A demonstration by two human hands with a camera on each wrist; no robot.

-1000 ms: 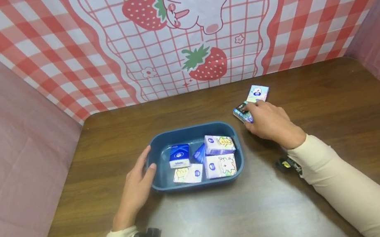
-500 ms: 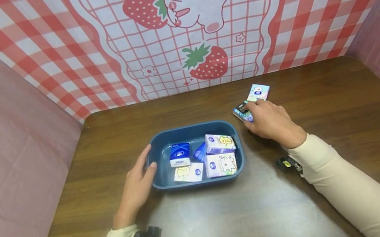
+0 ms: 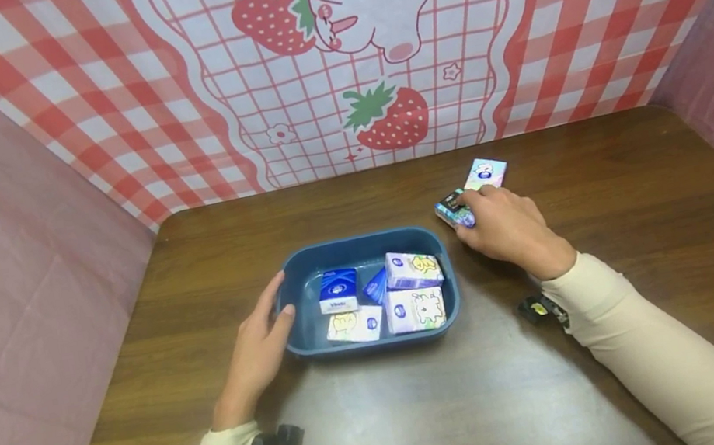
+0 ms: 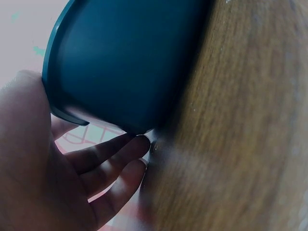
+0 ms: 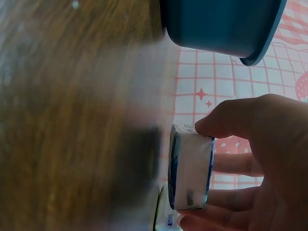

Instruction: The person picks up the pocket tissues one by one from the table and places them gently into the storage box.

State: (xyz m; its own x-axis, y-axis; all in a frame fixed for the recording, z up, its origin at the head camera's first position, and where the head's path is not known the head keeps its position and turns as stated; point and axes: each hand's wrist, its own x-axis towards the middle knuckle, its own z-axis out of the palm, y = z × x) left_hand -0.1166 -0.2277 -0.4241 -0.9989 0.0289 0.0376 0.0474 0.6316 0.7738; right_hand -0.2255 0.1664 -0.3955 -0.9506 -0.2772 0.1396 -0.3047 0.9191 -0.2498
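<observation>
My right hand (image 3: 507,229) pinches a tissue pack (image 3: 450,207) with a dark label and blue-green print, thumb on one edge and fingers on the other. In the right wrist view its pale side (image 5: 192,168) shows between thumb and fingers. Just behind it lies a light-blue and pink tissue pack (image 3: 485,173), partly covered by the hand. My left hand (image 3: 256,342) rests against the left end of a blue plastic bin (image 3: 377,345), thumb and index finger at the rim. In the left wrist view the other fingers (image 4: 125,183) lie loosely along the bin's outer wall.
Inside the bin are several tissue packs: a blue one (image 3: 338,291), a yellow-printed one (image 3: 356,325) and purple-white ones (image 3: 417,309) at the right. The wooden table (image 3: 418,417) meets a red checked cloth (image 3: 382,116) at the back and pink cloths at the sides.
The right hand and the tissue pack it pinches have shifted slightly to the left and up. The left hand and the bin stay in place.
</observation>
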